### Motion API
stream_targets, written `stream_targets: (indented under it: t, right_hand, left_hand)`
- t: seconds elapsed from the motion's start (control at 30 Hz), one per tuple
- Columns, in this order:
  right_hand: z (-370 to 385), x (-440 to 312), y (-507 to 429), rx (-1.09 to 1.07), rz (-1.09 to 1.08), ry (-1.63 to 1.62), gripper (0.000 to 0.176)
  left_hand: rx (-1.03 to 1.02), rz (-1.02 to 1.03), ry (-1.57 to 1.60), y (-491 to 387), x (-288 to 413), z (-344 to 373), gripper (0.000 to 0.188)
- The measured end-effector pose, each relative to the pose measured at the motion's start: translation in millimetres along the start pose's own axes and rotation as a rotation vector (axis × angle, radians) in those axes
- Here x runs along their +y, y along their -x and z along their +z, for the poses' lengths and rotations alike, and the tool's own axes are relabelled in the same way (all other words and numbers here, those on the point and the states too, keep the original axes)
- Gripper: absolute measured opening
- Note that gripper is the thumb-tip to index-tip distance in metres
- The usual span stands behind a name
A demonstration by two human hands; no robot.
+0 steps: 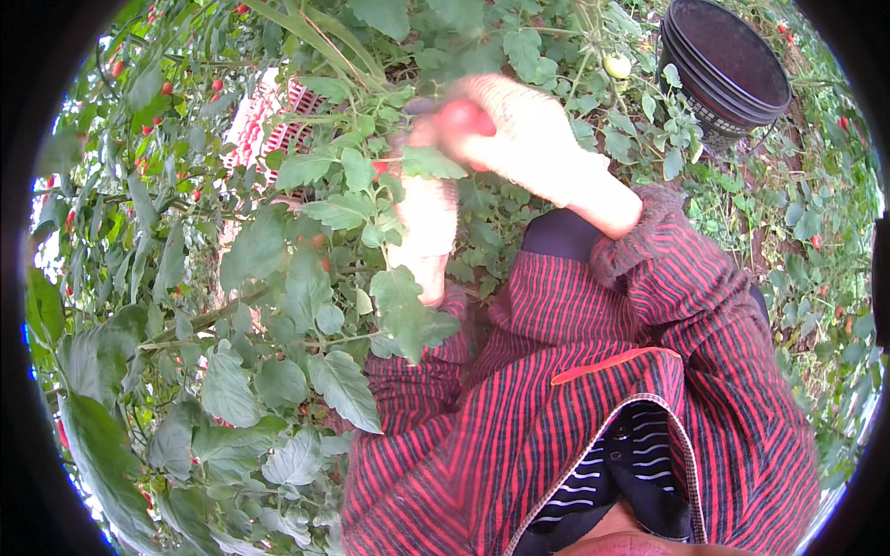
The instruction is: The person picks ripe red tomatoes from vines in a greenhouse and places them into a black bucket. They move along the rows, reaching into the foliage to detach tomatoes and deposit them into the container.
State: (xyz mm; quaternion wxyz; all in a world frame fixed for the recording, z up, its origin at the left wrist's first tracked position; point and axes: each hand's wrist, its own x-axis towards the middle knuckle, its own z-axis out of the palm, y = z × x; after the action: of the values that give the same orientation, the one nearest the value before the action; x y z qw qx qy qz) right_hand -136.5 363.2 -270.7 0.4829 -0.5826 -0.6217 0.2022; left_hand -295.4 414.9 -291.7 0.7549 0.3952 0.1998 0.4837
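Note:
In the head view my right hand (532, 135), in a pale glove and overexposed, has its fingers curled around red tomatoes (464, 118). At least two show between the thumb and fingers. My left hand (425, 208), gloved too, reaches up beside the tomato plant (348, 167), its fingertips close to the tomatoes. Leaves cover part of it and motion blurs the fingers, so its grip is unclear. Another red tomato (379, 167) shows among leaves just left of that hand. A green tomato (617, 67) hangs on a stem to the upper right.
A black plastic bucket (723, 69) stands tilted in view at the upper right. Behind foliage on the left are a red and white slatted crate (292, 115) and red tomatoes. Thick stems (327, 35) cross above my hands. Dense leafy plants line the left side.

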Motion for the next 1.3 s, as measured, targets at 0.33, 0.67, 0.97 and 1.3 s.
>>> stream_targets:
  t: [0.33, 0.67, 0.97, 1.3]
  right_hand:
    - [-123.8, 52.1, -2.7, 0.45, 0.046, 0.245, 0.046]
    - [-231.9, 107.0, 13.5, 0.766, 0.199, -0.36, 0.021]
    - [-246.3, 187.8, 61.8, 0.587, -0.07, 0.647, 0.046]
    - [31.9, 30.9, 79.2, -0.367, -0.456, 0.082, 0.038]
  left_hand:
    - [0.125, 0.132, -0.243, 12.7, -27.0, -21.3, 0.035]
    - [0.057, 0.067, -0.189, 30.1, -8.2, -44.9, 0.038]
    - [0.321, 0.141, -0.394, 65.3, 52.3, -121.6, 0.038]
    - [0.43, 0.274, -0.919, 69.2, 88.9, -127.4, 0.031]
